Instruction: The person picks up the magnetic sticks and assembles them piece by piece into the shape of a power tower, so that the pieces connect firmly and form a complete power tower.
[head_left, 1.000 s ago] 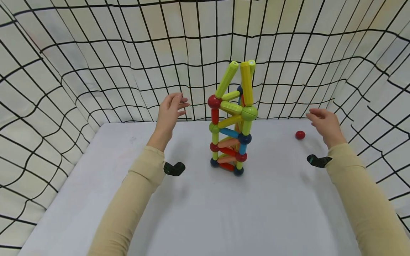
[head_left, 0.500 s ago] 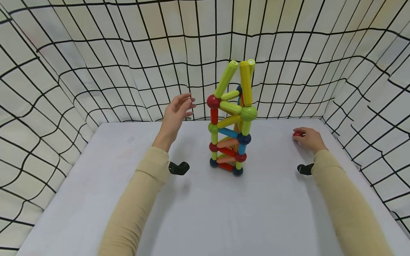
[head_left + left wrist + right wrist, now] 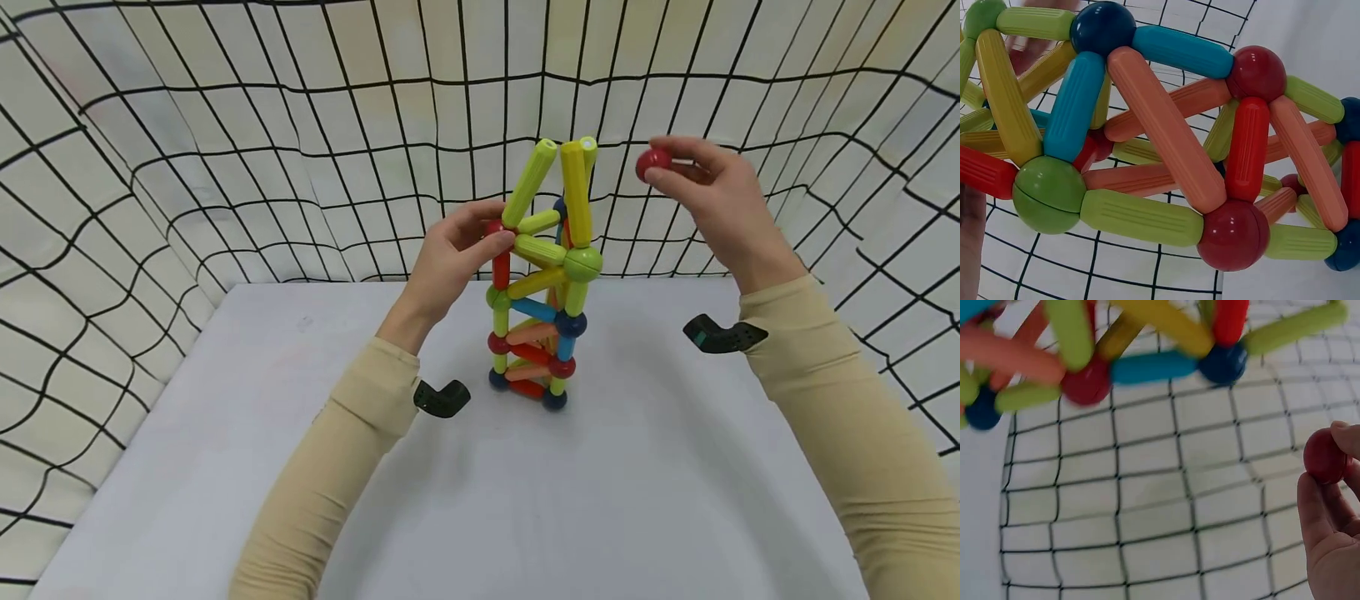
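Note:
A tower of coloured magnetic rods and balls (image 3: 582,265) stands upright on the white table. At its upper left corner my left hand (image 3: 442,265) pinches a red ball (image 3: 496,227), from which a yellow-green rod (image 3: 531,183) leans upward. Two more rods rise from the top, with bare upper ends. To the right of the tower top, my right hand (image 3: 723,200) holds a loose red ball (image 3: 652,165) in the air between thumb and fingers. The right wrist view shows this held ball (image 3: 1322,456) too. Tower rods (image 3: 1163,128) fill most of the left wrist view.
White walls with a black grid net (image 3: 360,125) enclose the table at the back and sides. The white tabletop (image 3: 525,500) extends toward the front. A dark wrist camera (image 3: 441,398) sits at each sleeve.
My right hand has picked the red ball off the table and raised it toward the tower top. My left hand has moved right and taken hold of the tower's upper left red ball.

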Available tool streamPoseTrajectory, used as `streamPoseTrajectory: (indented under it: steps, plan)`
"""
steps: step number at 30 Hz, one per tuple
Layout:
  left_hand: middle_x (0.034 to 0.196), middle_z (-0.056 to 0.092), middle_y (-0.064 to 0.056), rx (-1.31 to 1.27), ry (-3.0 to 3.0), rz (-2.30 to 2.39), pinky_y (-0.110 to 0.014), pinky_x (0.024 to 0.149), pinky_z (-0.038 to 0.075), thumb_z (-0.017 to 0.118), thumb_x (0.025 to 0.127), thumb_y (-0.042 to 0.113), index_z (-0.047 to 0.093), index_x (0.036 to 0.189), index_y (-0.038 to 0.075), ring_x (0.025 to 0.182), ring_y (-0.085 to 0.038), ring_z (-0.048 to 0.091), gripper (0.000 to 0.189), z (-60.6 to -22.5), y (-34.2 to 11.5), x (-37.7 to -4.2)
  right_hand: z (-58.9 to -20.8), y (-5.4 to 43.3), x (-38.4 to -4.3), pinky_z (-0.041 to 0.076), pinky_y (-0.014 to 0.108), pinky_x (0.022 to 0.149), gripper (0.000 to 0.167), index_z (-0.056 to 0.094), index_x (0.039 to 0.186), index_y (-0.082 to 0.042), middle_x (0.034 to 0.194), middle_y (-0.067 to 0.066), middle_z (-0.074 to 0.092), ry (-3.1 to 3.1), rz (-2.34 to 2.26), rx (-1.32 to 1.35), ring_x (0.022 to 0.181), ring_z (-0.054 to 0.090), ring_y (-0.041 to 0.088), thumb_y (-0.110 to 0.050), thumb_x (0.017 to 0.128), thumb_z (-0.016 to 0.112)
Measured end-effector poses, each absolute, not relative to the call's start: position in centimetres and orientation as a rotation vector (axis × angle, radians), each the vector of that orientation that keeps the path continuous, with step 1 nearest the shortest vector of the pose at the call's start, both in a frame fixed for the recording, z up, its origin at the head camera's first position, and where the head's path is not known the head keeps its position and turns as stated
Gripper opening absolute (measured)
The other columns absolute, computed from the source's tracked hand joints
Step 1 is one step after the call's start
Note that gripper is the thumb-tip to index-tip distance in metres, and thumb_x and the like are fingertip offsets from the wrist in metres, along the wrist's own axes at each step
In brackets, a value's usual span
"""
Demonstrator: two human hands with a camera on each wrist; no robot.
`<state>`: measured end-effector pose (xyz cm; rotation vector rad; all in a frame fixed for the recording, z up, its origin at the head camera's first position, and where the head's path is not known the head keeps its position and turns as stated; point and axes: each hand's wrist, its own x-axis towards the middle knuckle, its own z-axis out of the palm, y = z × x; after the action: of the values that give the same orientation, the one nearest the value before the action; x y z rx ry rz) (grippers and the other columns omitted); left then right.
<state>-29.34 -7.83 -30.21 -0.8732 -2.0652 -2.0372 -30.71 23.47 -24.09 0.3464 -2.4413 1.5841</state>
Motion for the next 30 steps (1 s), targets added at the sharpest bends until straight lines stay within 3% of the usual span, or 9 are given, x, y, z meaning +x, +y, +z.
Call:
streamPoseTrajectory:
  steps: [8,18,30]
  plan:
    - [0.108,0.062,-0.009,-0.836,-2.074,-2.007,-0.036,0.096,0.049,0.064,0.095,0.013,0.061,0.126,0.004,0.103,-0.024,0.058,0.033,-30.3,-7.9,-29.2,-17.9,18.4,-26.8,0.045,0.025,0.099,0.04,0.058,0.135,-0.016,0.129,0.008,0.058,-2.314,1.499,0.746,0.113,0.057,0.021,-0.015,0.095,0.064]
    - [0.107,0.062,-0.009,-0.827,-2.068,-1.988,-0.036,0.095,0.049,0.063,0.096,0.014,0.061,0.126,0.004,0.102,-0.023,0.058,0.032,-30.1,-7.6,-28.9,-16.3,16.9,-27.2,0.038,0.032,0.108,0.036,0.06,0.134,-0.016,0.12,0.006,0.065,-2.446,1.383,0.85,0.112,0.058,0.02,-0.024,0.099,0.059]
    - [0.113,0.062,-0.011,-0.803,-2.065,-2.012,-0.036,0.097,0.049,0.062,0.097,0.016,0.06,0.127,0.004,0.101,-0.023,0.063,0.033,-29.5,-7.3,-28.9,-14.9,16.4,-27.0,0.03,0.037,0.113,0.036,0.061,0.133,-0.016,0.122,0.004,0.064,-2.596,1.314,0.855,0.119,0.052,0.021,-0.03,0.101,0.054]
